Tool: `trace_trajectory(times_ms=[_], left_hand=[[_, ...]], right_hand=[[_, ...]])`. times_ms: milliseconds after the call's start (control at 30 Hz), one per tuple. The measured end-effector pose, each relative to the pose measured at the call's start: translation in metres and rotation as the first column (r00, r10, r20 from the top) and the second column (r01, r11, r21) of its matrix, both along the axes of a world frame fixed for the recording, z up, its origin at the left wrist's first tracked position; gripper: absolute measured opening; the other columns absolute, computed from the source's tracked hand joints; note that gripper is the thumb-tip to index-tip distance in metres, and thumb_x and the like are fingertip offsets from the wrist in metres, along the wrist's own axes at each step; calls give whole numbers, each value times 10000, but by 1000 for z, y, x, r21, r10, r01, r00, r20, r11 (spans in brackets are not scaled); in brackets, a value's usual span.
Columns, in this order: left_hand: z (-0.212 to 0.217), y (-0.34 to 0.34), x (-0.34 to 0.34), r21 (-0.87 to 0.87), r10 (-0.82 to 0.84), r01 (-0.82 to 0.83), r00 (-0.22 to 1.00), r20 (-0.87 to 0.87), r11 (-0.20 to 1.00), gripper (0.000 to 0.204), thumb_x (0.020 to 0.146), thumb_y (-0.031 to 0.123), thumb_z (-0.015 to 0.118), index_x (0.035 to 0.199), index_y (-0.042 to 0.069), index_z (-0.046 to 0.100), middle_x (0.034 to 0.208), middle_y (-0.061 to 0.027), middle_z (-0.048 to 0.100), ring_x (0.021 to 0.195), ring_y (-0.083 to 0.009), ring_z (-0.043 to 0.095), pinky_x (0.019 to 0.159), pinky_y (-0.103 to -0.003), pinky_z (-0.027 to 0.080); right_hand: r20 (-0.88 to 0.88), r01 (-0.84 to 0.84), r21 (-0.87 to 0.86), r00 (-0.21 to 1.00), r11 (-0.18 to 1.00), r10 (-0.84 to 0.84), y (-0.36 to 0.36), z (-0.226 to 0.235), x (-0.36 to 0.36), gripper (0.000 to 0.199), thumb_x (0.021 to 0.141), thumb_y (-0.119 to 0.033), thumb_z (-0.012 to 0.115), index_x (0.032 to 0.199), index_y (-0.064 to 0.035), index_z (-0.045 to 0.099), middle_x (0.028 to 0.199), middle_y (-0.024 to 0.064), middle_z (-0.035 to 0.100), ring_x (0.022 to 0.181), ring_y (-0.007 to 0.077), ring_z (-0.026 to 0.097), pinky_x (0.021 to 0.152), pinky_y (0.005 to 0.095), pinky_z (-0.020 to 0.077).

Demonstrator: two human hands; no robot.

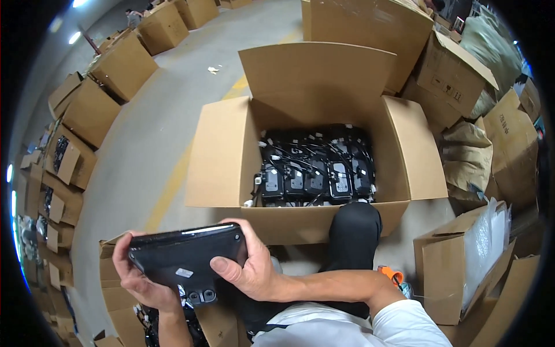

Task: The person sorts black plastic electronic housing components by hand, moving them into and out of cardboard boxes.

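Both hands grip a black panel, knee apparently against open carton.

black device underside faces up, its screen side hidden; left hand fingers tucked beneath it; open carton walls hide lower black units; right-edge boxes cropped

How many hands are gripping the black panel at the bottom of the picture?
2: the left hand grips the left end of the black panel; the right hand grips its right end, thumb on the back.
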State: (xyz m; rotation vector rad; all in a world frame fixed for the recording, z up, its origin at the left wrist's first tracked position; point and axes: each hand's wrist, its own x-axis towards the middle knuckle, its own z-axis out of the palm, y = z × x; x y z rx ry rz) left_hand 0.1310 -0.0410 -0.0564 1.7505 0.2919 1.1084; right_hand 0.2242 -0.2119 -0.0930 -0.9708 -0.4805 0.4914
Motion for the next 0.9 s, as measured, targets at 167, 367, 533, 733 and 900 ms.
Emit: trace_trajectory(times_ms=[167,367,533,733,900], left_hand=[[28,-31,91,17,-256,259,961,-102,966,1084,674,570,885,1414,-38,378,1275,-139,555,1160,-243,576,1005,-363,481],[43,-45,178,-125,-589,575,789,-178,808,904,607,14,906,1377,-11,433,1226,-111,615,1087,-202,642,945,-332,552],[4,-63,223,-126,-688,681,726,-12,721,896,591,-37,923,1356,1,458,1270,-130,609,1146,-221,625,1019,-361,528],[-51,-53,240,75,-494,574,757,-427,816,603,778,-8,807,1321,6,545,1302,-134,603,1209,-218,582,1053,-348,456],[-41,-35,237,-136,-314,287,913,-262,948,430,848,26,767,1243,-25,605,1179,-118,678,1079,-195,660,969,-336,510]], right_hand=[[289,234,66,926,970,-243,-36,25,87,771,844,-357,824,1336,52,394,1140,146,631,1061,186,605,953,324,498],[830,398,120,463,910,-312,-95,50,194,979,710,-495,892,1355,73,423,1220,126,564,1071,180,601,919,304,514],[903,461,-49,400,886,-159,-128,38,228,982,681,-415,929,1359,91,430,1207,178,609,1106,222,621,955,326,510],[883,567,-442,412,695,225,-149,8,247,712,706,-295,911,1234,-3,532,1012,155,651,857,294,693,748,359,560],[520,484,-842,613,238,595,-137,-65,258,518,799,-405,793,993,5,543,896,225,654,773,388,671,679,455,538]])
